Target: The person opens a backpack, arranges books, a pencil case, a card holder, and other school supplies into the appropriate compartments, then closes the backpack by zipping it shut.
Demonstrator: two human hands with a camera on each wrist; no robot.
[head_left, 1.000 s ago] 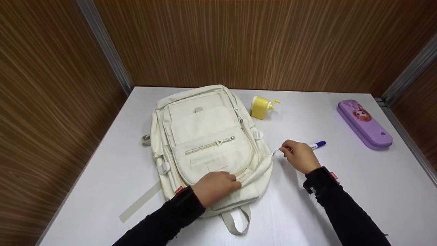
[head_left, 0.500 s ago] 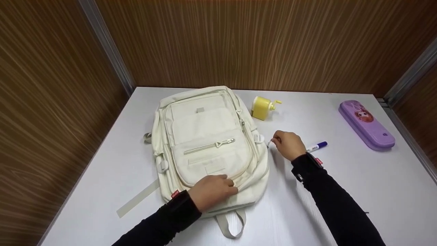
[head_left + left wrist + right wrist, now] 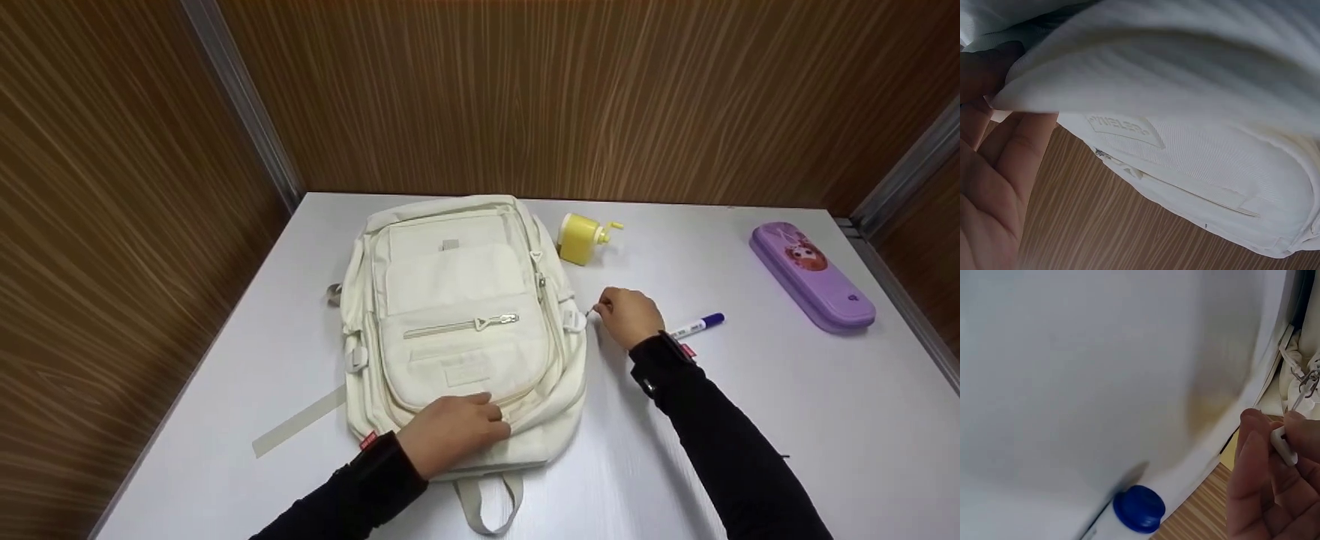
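A cream backpack [image 3: 450,277] lies flat with its front pockets facing up and its top loop strap [image 3: 487,517] pointing toward me. My left hand [image 3: 454,431] is at the bag's near end. In the left wrist view its thumb and fingers pinch a fold of the bag's fabric [image 3: 1129,79]. Off the bag's right side, my right hand [image 3: 630,319] pinches a zipper pull, its white tab [image 3: 1284,445] held between thumb and fingers in the right wrist view. The metal slider [image 3: 1310,379] shows beside the fingertips.
A white marker with a blue cap [image 3: 697,326] lies just right of my right hand. Behind it stands a yellow crank pencil sharpener [image 3: 581,238]. A purple pencil case [image 3: 814,277] is at the table's right. Wood-grain panels [image 3: 525,97] enclose the white table [image 3: 217,405].
My right hand has moved the zipper pull away from me along the bag's right side. The left hand still holds the near end, and the bag has turned slightly.
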